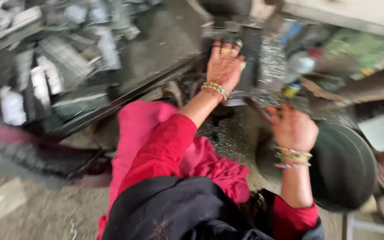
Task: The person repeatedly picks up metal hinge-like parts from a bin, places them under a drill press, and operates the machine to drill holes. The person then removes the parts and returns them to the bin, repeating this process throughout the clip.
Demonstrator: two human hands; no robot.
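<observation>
My left hand lies flat, fingers spread, on a dark metal machine block. My right hand hovers near a large dark round wheel, fingers loosely curled; motion blur hides any grip. Beaded bangles circle both wrists. Grey metal pieces pile on the worktop at left.

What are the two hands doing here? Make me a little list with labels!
left hand: left hand lies flat on a dark metal machine, fingers spread
right hand: right hand sits beside a big dark wheel; grip too blurred to tell
wrists: beaded bangles on both
left of machine: heap of grey metal pieces
ground: shiny metal shavings
</observation>
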